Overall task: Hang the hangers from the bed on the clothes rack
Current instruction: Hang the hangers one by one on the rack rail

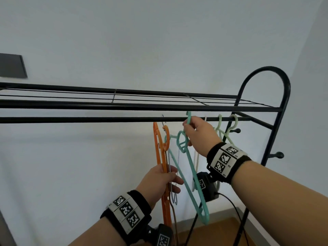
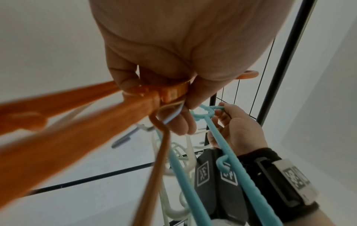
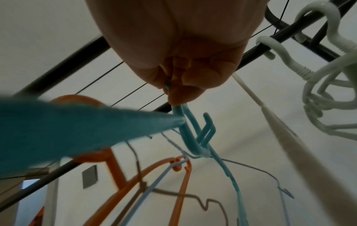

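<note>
My right hand pinches the neck of a teal plastic hanger just under the black hanging rail of the clothes rack; its hook rises at the rail, and I cannot tell whether it rests on the rail. In the right wrist view the fingertips pinch the teal hook. Lower left, my left hand grips a bunch of hangers: an orange plastic hanger, a brown one and thin wire ones. The left wrist view shows that fist closed round the orange hangers.
Pale green hangers and a white one hang on the rail at the right end. Above the rail is a wire shelf. The arched side frame with knob pegs stands right. A white wall lies behind, wooden floor below.
</note>
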Demonstrator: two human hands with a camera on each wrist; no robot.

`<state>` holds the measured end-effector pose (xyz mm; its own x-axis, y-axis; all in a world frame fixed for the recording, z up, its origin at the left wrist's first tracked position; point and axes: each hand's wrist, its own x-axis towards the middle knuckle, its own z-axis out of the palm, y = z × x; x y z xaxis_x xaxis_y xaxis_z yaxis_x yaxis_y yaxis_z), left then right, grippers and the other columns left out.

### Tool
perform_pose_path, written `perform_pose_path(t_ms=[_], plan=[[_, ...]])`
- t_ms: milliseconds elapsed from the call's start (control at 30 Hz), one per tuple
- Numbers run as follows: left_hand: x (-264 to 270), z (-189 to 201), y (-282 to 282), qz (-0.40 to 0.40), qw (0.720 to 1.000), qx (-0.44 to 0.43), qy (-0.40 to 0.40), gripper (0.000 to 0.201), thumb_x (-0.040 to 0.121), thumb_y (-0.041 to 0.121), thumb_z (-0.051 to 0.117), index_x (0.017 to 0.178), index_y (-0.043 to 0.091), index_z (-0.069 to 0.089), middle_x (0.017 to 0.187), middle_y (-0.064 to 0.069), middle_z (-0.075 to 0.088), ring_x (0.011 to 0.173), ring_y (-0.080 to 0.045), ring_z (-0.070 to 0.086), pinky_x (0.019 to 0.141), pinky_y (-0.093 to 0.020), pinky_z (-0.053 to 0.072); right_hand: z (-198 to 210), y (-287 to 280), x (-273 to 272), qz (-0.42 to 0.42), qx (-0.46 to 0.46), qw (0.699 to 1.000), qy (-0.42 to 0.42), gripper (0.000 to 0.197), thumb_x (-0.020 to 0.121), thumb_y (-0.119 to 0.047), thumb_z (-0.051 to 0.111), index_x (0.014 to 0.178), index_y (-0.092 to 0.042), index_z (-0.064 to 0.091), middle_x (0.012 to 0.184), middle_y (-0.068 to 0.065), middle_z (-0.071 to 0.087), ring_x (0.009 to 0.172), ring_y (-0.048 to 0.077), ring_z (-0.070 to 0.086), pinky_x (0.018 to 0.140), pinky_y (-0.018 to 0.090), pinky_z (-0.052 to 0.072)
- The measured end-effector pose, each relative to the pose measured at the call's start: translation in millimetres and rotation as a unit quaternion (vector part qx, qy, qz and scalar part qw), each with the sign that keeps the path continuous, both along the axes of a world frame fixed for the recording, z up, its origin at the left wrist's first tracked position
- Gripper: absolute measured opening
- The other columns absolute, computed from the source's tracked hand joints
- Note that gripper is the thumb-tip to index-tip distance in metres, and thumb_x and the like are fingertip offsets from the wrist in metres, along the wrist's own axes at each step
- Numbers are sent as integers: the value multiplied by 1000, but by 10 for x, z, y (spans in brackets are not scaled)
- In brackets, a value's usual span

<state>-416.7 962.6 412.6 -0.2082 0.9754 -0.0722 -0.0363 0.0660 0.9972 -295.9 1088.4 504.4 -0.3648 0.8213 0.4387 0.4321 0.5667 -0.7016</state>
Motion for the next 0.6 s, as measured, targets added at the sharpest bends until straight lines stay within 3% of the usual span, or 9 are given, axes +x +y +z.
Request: perform_pose_path(t_ms=[133, 300, 500, 600], plan=[[-47, 6, -21, 4, 1000, -2, 10, 17, 102, 11, 51, 113, 10, 62, 82, -6, 79, 66, -20, 71, 62, -30, 55, 49, 172, -23, -24, -18, 999, -45, 24, 103, -29, 46, 105, -13, 64, 91, 12, 71, 72, 29, 74, 69, 43, 64], [-95, 22, -28, 9, 1000, -3, 21, 16, 102, 12, 51, 113, 11, 62, 81, -4, 79, 64, -18, 70, 59, -26, 55, -37, 287, -27, -39, -46, 995, -80, 24, 103, -32, 46, 101, -16, 64, 93, 7, 73, 63, 19, 71, 55, 26, 50], [-103, 15, -10, 11, 999, 6, 30, 15, 102, 12, 51, 111, 13, 63, 80, -3, 78, 62, -15, 68, 60, -23, 56, -63, 281, -2, -61, -63, 995, -37, 16, 100, -30, 54, 108, -17, 59, 96, 5, 71, 57, 13, 69, 46, 19, 43], [-93, 18, 2, 8, 1000, 12, 28, 14, 102, 12, 52, 111, 13, 63, 80, -3, 78, 60, -14, 67, 58, -23, 55, -72, 254, 22, -74, -54, 996, -16, 20, 96, -34, 62, 107, -17, 57, 91, 4, 68, 61, 16, 67, 49, 22, 44]])
